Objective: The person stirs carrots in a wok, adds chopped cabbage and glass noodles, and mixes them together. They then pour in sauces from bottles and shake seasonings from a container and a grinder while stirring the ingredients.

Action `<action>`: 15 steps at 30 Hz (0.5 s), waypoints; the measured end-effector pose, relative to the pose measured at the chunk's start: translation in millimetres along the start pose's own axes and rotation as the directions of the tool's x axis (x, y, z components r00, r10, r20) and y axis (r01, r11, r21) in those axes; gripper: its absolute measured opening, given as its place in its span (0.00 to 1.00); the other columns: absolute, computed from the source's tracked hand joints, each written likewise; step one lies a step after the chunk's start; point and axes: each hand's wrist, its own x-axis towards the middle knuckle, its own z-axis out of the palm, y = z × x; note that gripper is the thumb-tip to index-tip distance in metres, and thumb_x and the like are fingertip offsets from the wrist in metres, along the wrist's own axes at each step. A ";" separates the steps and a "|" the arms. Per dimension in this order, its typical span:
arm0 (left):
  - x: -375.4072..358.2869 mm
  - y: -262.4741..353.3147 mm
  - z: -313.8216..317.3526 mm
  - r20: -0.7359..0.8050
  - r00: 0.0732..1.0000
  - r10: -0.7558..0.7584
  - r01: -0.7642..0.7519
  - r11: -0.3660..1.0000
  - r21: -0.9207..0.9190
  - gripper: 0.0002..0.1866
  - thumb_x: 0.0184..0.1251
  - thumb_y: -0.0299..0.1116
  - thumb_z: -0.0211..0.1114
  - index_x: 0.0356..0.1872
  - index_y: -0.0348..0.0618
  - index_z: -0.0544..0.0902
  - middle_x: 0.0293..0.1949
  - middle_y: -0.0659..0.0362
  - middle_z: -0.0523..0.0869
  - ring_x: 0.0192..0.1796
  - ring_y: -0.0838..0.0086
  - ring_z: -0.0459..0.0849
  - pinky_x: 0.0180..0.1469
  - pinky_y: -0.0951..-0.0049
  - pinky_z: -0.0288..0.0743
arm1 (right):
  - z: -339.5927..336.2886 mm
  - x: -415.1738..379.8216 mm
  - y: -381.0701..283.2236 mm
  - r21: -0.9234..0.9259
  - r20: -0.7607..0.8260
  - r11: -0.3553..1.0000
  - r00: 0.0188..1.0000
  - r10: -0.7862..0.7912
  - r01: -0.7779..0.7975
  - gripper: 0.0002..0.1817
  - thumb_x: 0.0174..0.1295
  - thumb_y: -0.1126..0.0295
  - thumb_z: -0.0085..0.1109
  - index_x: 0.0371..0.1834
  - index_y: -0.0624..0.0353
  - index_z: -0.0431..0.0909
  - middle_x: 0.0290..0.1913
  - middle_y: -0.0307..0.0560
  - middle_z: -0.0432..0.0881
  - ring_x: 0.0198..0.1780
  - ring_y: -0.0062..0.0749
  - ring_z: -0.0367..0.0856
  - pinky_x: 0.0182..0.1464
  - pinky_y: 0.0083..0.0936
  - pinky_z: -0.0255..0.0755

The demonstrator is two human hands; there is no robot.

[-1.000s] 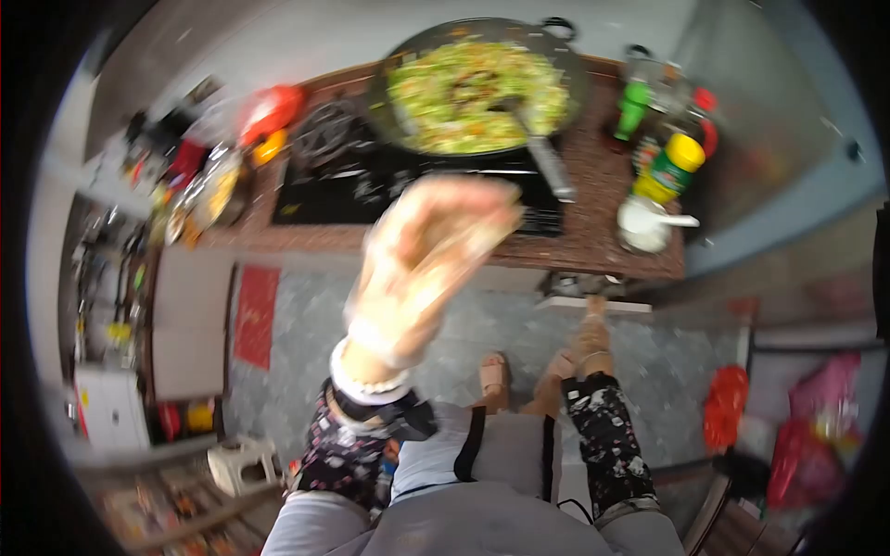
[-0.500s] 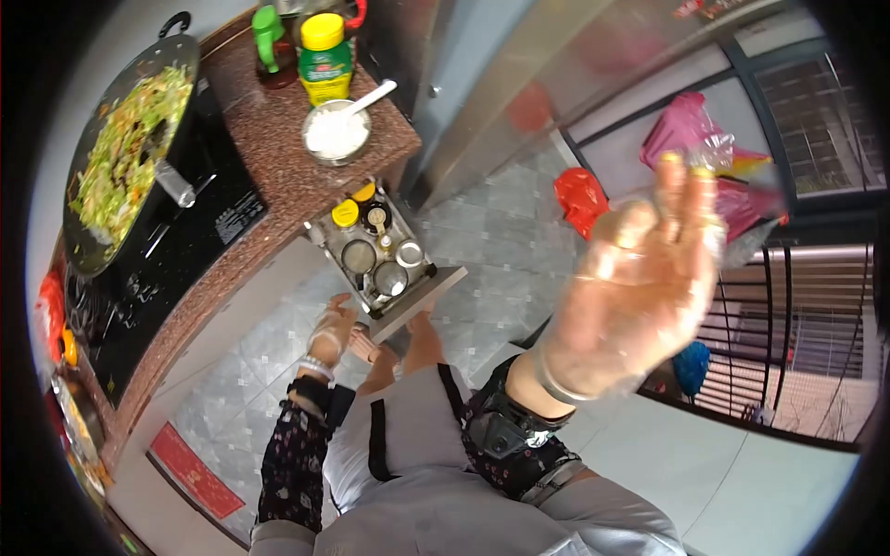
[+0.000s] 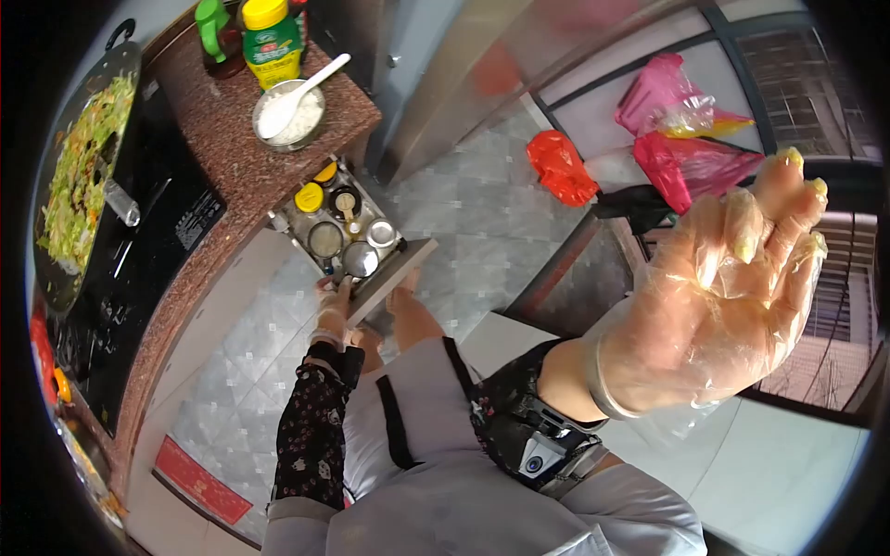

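My right hand, in a clear plastic glove, is raised at the right, palm up. Its fingers are apart and slightly bent, with yellowish bits on the tips, and it holds nothing. Down by the near left corner of the pulled-out drawer is my left hand, also gloved. Its fingers close in beside the round containers; what they grip, if anything, is too small to make out. In the drawer are a round metal-looking container, a jar, a white-topped jar and a yellow lid.
A wok of shredded vegetables stands on the black cooktop. On the stone counter are a bowl of white grains with a white spoon, a yellow-capped container and a green-topped bottle. Red and pink bags lie beyond.
My left hand has moved up to the drawer's corner, its fingers now at the containers. My right hand has swung farther right and turned. The whole view has shifted.
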 end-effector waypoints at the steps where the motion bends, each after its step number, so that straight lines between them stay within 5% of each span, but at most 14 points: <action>1: 11.0 -7.3 -0.9 -0.033 0.999 -0.010 0.018 0.971 0.238 0.25 0.64 0.46 0.66 0.57 0.53 0.68 0.38 0.54 0.84 0.31 0.70 0.80 0.35 0.66 0.77 | 0.0 3.7 1.5 -0.031 -0.042 0.999 0.999 -0.026 0.024 0.17 0.69 0.68 0.47 0.54 0.71 0.71 0.59 0.61 0.71 0.32 0.26 0.63 0.33 0.22 0.63; 3: 50.2 -52.4 -16.4 0.377 0.817 0.437 -0.577 0.623 0.528 0.25 0.69 0.53 0.58 0.57 0.47 0.74 0.43 0.51 0.85 0.41 0.61 0.83 0.48 0.64 0.76 | -1.8 11.1 10.4 -0.133 -0.094 0.988 0.992 -0.089 0.076 0.18 0.69 0.68 0.47 0.55 0.72 0.71 0.60 0.62 0.72 0.32 0.26 0.65 0.30 0.17 0.63; 5: -11.4 19.0 -11.7 0.371 0.924 0.095 -0.254 0.876 0.409 0.37 0.65 0.62 0.56 0.64 0.40 0.71 0.61 0.42 0.76 0.62 0.50 0.75 0.61 0.60 0.68 | -14.4 18.5 20.0 -0.345 0.023 0.933 0.994 -0.105 0.106 0.20 0.69 0.68 0.48 0.58 0.72 0.71 0.61 0.62 0.72 0.30 0.24 0.67 0.28 0.14 0.63; 7: -13.9 31.6 -7.6 0.391 0.919 -0.056 -0.146 0.871 0.469 0.31 0.70 0.53 0.54 0.66 0.42 0.70 0.61 0.41 0.75 0.63 0.52 0.74 0.63 0.62 0.68 | -34.4 23.5 37.0 -0.501 0.007 0.861 0.995 -0.102 0.092 0.21 0.68 0.68 0.51 0.59 0.70 0.71 0.55 0.62 0.78 0.26 0.21 0.69 0.25 0.12 0.62; 10: -36.8 70.9 -0.5 0.504 0.862 0.056 -0.451 0.538 0.712 0.33 0.71 0.57 0.50 0.61 0.38 0.74 0.55 0.44 0.80 0.59 0.55 0.77 0.61 0.64 0.68 | -63.8 20.8 54.1 -0.740 -0.114 0.655 0.988 0.104 -0.154 0.18 0.67 0.67 0.53 0.56 0.64 0.74 0.50 0.52 0.80 0.26 0.16 0.68 0.27 0.10 0.60; 12: -53.4 83.0 0.7 0.477 0.877 0.060 -0.416 0.593 0.689 0.34 0.70 0.59 0.50 0.62 0.38 0.73 0.55 0.44 0.80 0.60 0.55 0.77 0.61 0.64 0.68 | -81.8 11.7 59.7 -0.799 -0.166 0.525 0.946 0.277 -0.294 0.13 0.66 0.68 0.55 0.51 0.61 0.76 0.47 0.45 0.81 0.27 0.13 0.67 0.28 0.10 0.60; 15: -96.1 127.2 -0.5 0.306 0.946 -0.103 -0.050 0.889 0.454 0.35 0.70 0.61 0.50 0.62 0.38 0.73 0.54 0.46 0.81 0.59 0.58 0.77 0.60 0.66 0.69 | -108.7 -3.6 70.8 -0.821 -0.194 0.390 0.847 0.495 -0.416 0.10 0.67 0.70 0.56 0.49 0.58 0.77 0.47 0.41 0.80 0.31 0.15 0.68 0.32 0.12 0.65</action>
